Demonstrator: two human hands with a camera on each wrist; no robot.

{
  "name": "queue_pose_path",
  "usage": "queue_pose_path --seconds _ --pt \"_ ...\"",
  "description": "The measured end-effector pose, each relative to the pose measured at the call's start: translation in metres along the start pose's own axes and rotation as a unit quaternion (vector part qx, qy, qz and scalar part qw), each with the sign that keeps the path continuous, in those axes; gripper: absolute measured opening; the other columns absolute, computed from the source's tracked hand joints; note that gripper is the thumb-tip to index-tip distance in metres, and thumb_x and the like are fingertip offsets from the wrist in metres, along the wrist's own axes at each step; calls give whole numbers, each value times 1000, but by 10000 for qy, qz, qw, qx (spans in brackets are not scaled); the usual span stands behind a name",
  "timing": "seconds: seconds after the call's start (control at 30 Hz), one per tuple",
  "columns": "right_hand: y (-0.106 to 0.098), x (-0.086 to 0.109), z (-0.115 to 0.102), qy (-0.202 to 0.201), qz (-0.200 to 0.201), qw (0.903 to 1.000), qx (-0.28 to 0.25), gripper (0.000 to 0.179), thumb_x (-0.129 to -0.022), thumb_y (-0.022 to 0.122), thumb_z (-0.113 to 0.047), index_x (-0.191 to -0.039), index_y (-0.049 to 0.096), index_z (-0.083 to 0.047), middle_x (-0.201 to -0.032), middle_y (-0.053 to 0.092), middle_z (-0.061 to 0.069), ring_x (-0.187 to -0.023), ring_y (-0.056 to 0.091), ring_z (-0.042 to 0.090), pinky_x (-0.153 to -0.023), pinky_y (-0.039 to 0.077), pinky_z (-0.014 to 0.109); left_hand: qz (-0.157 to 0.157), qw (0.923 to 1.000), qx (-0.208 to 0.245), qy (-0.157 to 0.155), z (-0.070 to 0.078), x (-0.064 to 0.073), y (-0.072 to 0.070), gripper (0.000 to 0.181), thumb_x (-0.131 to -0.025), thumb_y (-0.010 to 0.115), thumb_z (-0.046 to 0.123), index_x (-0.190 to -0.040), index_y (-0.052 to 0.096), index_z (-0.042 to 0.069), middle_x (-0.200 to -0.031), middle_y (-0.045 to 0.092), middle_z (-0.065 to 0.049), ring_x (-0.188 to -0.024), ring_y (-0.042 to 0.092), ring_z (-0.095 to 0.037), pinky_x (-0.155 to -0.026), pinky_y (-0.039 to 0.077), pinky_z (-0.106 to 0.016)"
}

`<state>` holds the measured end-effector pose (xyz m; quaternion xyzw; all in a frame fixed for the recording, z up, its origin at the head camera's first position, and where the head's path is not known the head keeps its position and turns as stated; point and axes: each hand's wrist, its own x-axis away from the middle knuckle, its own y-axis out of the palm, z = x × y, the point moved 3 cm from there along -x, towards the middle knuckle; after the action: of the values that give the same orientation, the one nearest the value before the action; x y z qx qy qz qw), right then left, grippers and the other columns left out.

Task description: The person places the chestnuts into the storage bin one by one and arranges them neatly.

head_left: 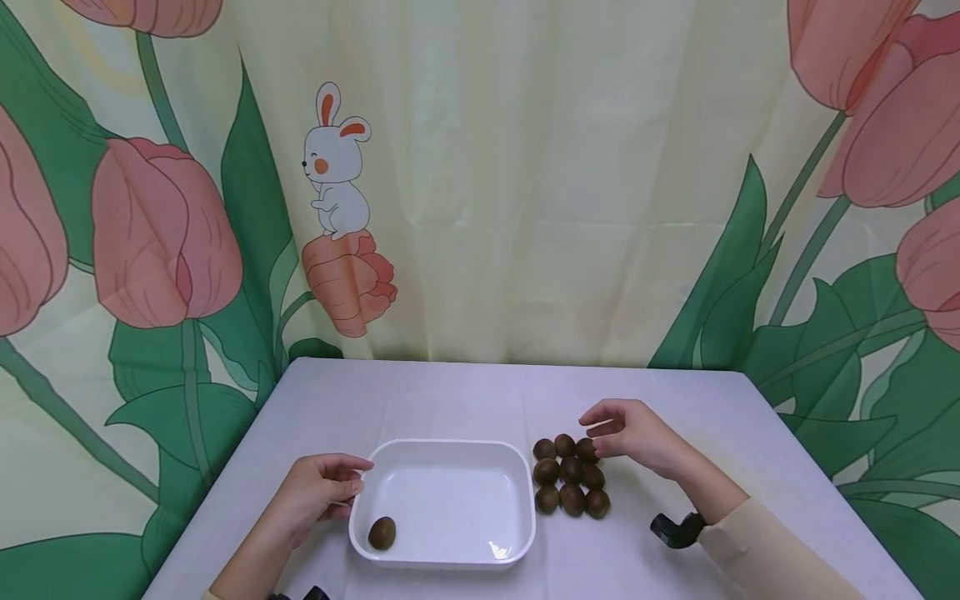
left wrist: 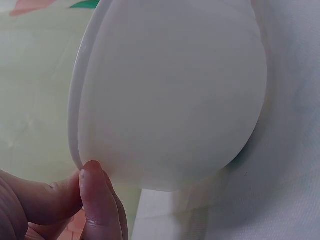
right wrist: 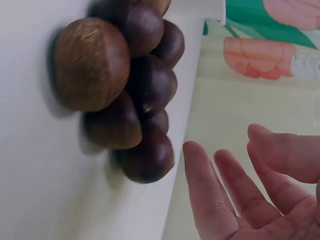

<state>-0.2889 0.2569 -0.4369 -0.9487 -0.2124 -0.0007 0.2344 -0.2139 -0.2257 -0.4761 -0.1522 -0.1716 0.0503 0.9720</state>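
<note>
A white rectangular tray [head_left: 450, 492] rests on the table, with one brown chestnut [head_left: 382, 533] in its near left corner. At the tray's left end, my left hand [head_left: 309, 498] pinches the rim between thumb and fingers; the left wrist view shows the fingertips [left wrist: 95, 185] on the edge of the tray wall [left wrist: 175, 95]. Right of the tray, several chestnuts [head_left: 572, 471] sit close together in rows. My right hand [head_left: 636, 433] hovers over the far right corner of this group, its fingers apart and relaxed, holding nothing. It partly covers the back right chestnut [head_left: 587, 451].
A white cloth covers the table [head_left: 637, 550]. Behind it hangs a curtain [head_left: 525, 183] printed with tulips and a rabbit. Black wrist devices [head_left: 677, 531] are on both forearms.
</note>
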Motion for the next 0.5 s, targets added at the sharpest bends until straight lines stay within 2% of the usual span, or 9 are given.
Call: queue_pose_path --seconds 0.23,0.5 --pt "-4 -1 10 509 260 9983 82 43 -95 72 2 -136 61 8 -139 65 30 -120 71 40 -88 67 41 16 10000 45 22 -1 -1 0 28 -92 80 -1 -119 81 5 -95 72 -9 -71 66 -20 -58 59 -28" --pt "-2 -4 26 579 250 9980 48 43 -92 72 6 -134 62 10 -135 68 30 -117 73 37 -88 67 41 45 10000 24 5 -2 -1 0 28 -92 80 0 -120 81 6 -96 73 -9 -70 67 -20 -59 60 -29"
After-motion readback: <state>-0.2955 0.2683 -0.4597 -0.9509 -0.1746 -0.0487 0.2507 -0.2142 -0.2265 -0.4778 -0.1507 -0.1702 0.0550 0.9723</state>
